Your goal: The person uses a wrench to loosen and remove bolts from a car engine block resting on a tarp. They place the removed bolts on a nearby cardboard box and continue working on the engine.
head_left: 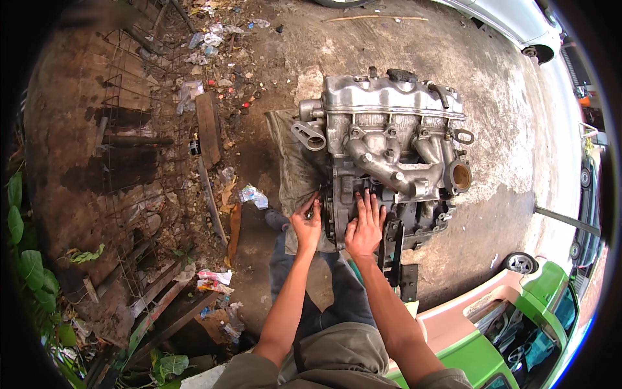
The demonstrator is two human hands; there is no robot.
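In front of me stands a bare metal car engine (392, 107), with a silvery cover on top and a dark block below. A cast exhaust manifold (389, 167) runs along its near side and ends in a round, rusty-looking flange (460, 176). My left hand (306, 223) is at the block's left end face, fingers curled and pinched together; a small dark thing shows among them, too hidden to name. Flat against the block's near side lies my right hand (365, 228), its fingers stretched out under the manifold. A bracket with a hole (310, 136) juts from the engine's upper left.
Dark metal stand bars (394, 253) are beside my right forearm. A stained cloth (288, 155) lies under the engine's left side. Wood planks (208, 129), wire mesh and litter cover the ground at left. A green and pink vehicle (466, 311) stands lower right, a silver car (512, 19) upper right.
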